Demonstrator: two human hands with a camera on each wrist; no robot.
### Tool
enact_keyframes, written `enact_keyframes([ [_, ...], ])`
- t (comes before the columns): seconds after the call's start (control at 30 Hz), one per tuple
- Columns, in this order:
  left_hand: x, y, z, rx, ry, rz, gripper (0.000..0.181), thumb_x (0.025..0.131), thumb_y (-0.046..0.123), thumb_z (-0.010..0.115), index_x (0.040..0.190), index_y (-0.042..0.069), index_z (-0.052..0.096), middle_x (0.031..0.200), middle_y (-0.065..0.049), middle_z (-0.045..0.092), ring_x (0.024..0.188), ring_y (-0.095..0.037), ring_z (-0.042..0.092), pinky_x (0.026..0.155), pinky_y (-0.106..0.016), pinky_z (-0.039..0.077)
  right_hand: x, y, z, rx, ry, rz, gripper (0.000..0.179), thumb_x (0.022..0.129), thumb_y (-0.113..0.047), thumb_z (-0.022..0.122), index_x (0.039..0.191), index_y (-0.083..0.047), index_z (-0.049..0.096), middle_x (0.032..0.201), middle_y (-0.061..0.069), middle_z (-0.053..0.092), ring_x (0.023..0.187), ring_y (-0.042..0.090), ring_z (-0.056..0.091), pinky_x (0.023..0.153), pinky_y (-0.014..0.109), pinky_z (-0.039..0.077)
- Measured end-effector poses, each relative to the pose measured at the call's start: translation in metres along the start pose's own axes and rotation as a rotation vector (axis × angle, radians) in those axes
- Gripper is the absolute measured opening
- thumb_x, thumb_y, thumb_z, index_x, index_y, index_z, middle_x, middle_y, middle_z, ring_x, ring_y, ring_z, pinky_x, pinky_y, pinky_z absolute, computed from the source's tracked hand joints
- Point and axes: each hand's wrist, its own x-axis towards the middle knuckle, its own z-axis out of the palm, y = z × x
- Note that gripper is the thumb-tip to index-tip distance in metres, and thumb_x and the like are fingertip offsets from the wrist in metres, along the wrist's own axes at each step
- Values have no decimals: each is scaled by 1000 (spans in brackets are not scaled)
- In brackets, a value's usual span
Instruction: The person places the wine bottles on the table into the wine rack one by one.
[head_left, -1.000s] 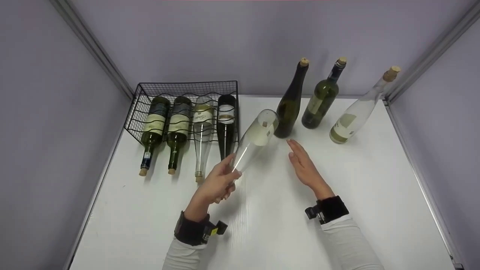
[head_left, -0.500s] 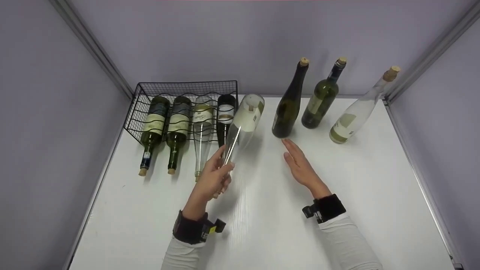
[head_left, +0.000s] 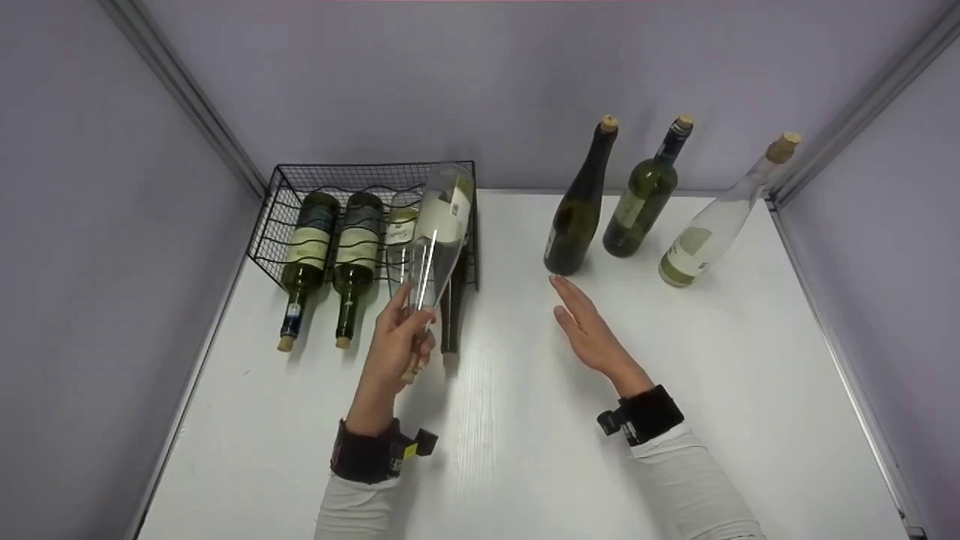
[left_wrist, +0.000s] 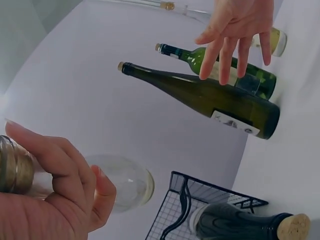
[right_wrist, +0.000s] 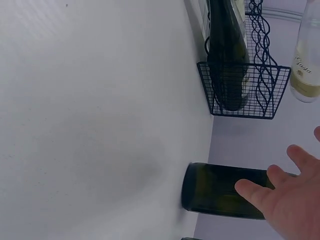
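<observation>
My left hand (head_left: 397, 337) grips a clear glass bottle (head_left: 437, 225) by its neck, cork end toward me and base tilted up over the wire rack. In the right wrist view this clear bottle (right_wrist: 306, 65) hangs above the rack, apart from it. Straight-fingered, my right hand (head_left: 592, 334) hovers over the table near the base of an upright dark bottle (head_left: 576, 217); it holds nothing. Beneath the gripped bottle, a dark bottle (head_left: 450, 322) and another clear bottle (head_left: 400, 229) lie in the rack, both partly covered.
The black wire rack (head_left: 259, 232) stands at the back left against the wall. Two green bottles (head_left: 309, 244) lie in its left part, corks toward me. A green bottle (head_left: 643, 206) and a clear corked bottle (head_left: 709, 232) stand upright at the back right of the white table (head_left: 525, 450).
My left hand has carried the clear bottle leftward, from beside the upright dark bottle to above the rack's right part. My right hand has drifted slightly left.
</observation>
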Motion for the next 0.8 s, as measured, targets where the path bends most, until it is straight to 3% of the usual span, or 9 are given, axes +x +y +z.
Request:
enact_keyframes([
  [0.2,4,4,-11,-166,60,-4,64,98,5,51,155,9,22,85,-8,54,44,-5,42,33,-16,36,0,0,3,-17,-8,-5,52,109,-31,35,157,-13,26,161,9,22,148,25,15,117,48,11],
  [0.4,10,5,-26,-241,92,-14,59,100,6,50,153,11,25,87,-8,54,45,-5,41,33,-16,35,0,0,5,-11,-11,-5,51,108,-25,38,156,-12,27,160,9,22,147,26,15,117,49,12],
  [0.8,20,5,-62,-460,49,46,40,105,6,38,143,3,27,86,-11,58,44,-6,42,34,-16,37,0,0,7,-2,-42,26,50,109,-25,36,157,-15,24,161,8,20,148,24,14,117,47,11],
])
